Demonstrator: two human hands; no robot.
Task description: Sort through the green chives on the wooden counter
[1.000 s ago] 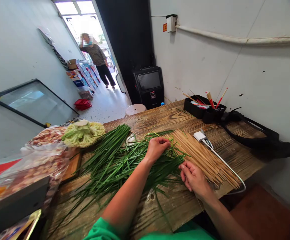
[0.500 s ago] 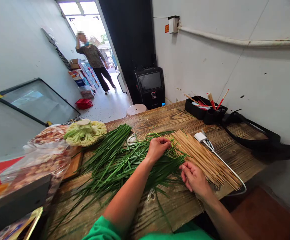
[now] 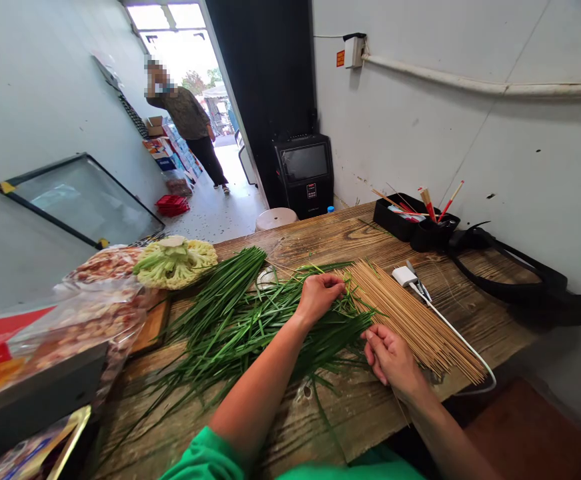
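Observation:
A loose heap of green chive leaves (image 3: 240, 320) lies across the wooden table (image 3: 335, 413). My left hand (image 3: 320, 297) rests on the heap's far right part, fingers curled and pinched on some leaves. Beside the heap lies a fan of bamboo skewers (image 3: 410, 317). My right hand (image 3: 390, 357) sits at the near end of the skewers, fingers curled shut; a thin skewer seems to run under it, but I cannot make out the grip.
A cauliflower (image 3: 175, 260), bagged food (image 3: 90, 313), a black tray of chopsticks (image 3: 410, 217), a white charger with cable (image 3: 403, 275) and a black strap bag (image 3: 515, 280) share the table. A person (image 3: 190, 127) stands in the far doorway. A black speaker (image 3: 305, 173) and stool (image 3: 275, 219) stand behind.
My hands stay almost where they were on the chives and skewers. The view has shifted slightly, and the person in the doorway has moved a little nearer and leftward.

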